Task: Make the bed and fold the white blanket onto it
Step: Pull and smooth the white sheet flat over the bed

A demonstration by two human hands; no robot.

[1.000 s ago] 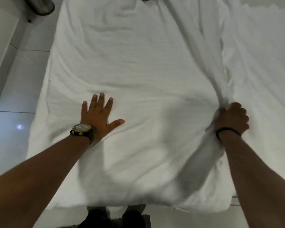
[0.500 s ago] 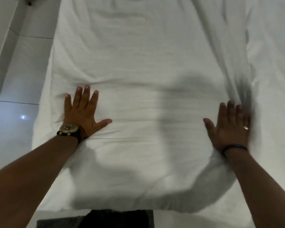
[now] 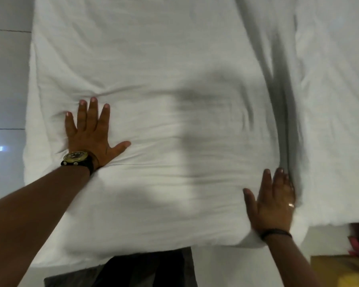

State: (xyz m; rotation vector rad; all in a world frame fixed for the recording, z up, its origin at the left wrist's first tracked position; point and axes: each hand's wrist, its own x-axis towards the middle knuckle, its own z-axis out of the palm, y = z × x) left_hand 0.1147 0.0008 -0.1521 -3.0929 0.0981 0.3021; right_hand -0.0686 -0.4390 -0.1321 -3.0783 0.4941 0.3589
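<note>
The white blanket [image 3: 174,83] lies spread lengthwise as a long strip over the bed [image 3: 336,100], with wrinkles across its middle. My left hand [image 3: 91,133], wearing a watch, presses flat on the blanket near its left edge, fingers spread. My right hand [image 3: 272,201], with a ring and a dark wristband, lies flat with straight fingers on the blanket's right side near the front edge, beside a dark shadowed fold [image 3: 284,125] that runs away from me.
Pale tiled floor [image 3: 6,100] runs along the left of the bed. My dark trousers [image 3: 145,270] show below the blanket's front edge. A yellowish box [image 3: 340,270] and something red [image 3: 356,245] sit at the lower right.
My right hand let go of the bunched blanket edge it was gripping, flattened out, and slid toward the front edge. My left hand stayed flat, shifting slightly left.
</note>
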